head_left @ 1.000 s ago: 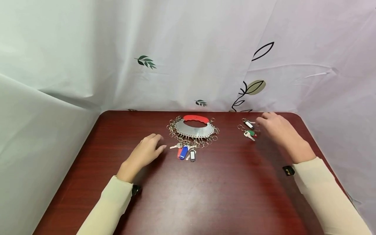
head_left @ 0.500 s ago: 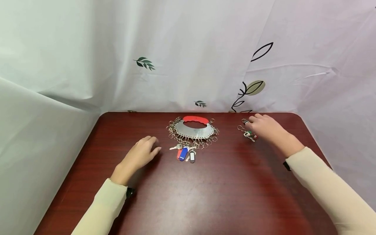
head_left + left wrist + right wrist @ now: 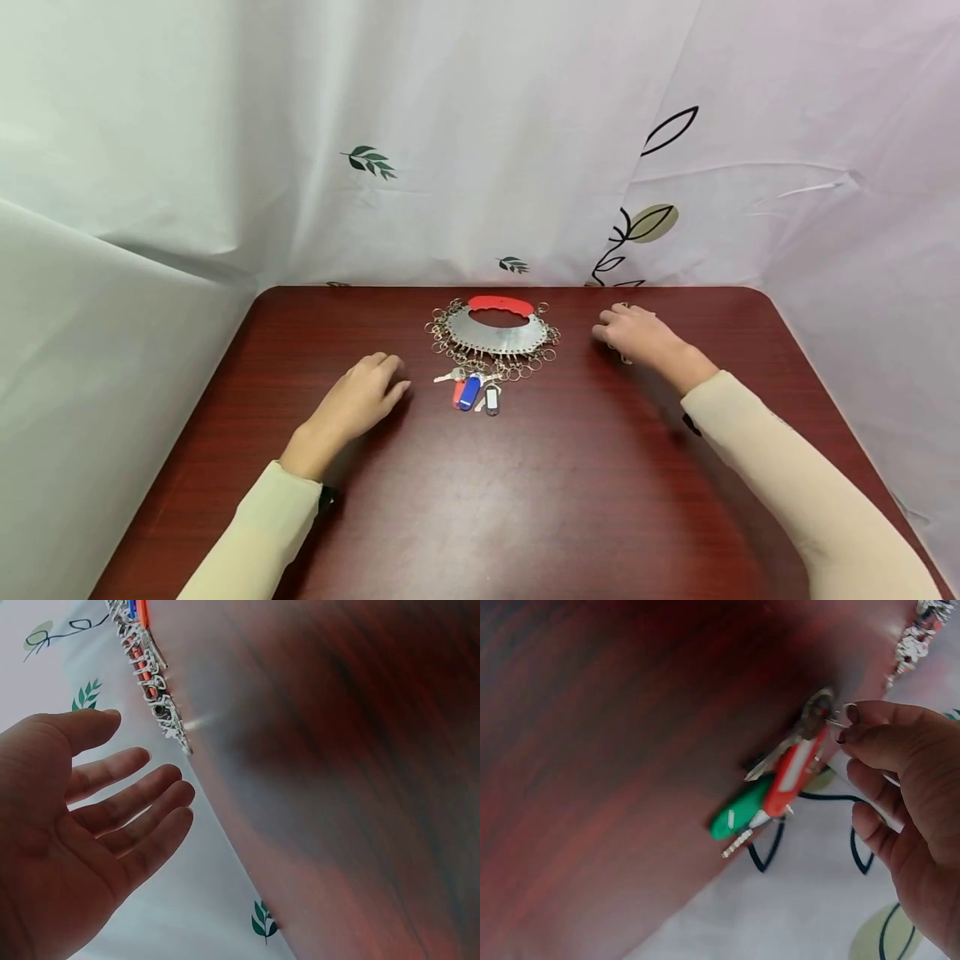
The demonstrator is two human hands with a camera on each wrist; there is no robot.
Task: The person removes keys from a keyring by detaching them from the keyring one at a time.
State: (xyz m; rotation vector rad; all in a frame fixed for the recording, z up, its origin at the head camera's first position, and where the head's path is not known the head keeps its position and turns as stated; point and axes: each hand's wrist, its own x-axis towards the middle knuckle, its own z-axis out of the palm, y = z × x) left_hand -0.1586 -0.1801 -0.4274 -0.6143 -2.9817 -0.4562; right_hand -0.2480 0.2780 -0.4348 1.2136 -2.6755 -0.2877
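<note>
In the right wrist view, my right hand (image 3: 900, 772) pinches a key ring (image 3: 851, 714) between thumb and index finger. Beyond the fingertips lie a silver key (image 3: 774, 759), a red key tag (image 3: 789, 780) and a green key tag (image 3: 741, 810); which of them hang on the pinched ring I cannot tell. In the head view the right hand (image 3: 637, 333) mostly covers these keys. My left hand (image 3: 356, 396) hovers holding nothing, fingers loosely bent, left of the metal key holder (image 3: 495, 336) with its red handle (image 3: 500, 305) and many small rings.
Below the holder hang keys, a red tag (image 3: 457, 393), a blue tag (image 3: 470, 392) and a black tag with a white label (image 3: 491, 399). The dark red table (image 3: 480, 500) has white patterned curtains (image 3: 450, 167) behind and at both sides.
My right hand has moved left over the keys at the right, covering them, and now pinches a key ring. The left hand has drawn back slightly to the left. The holder has not moved.
</note>
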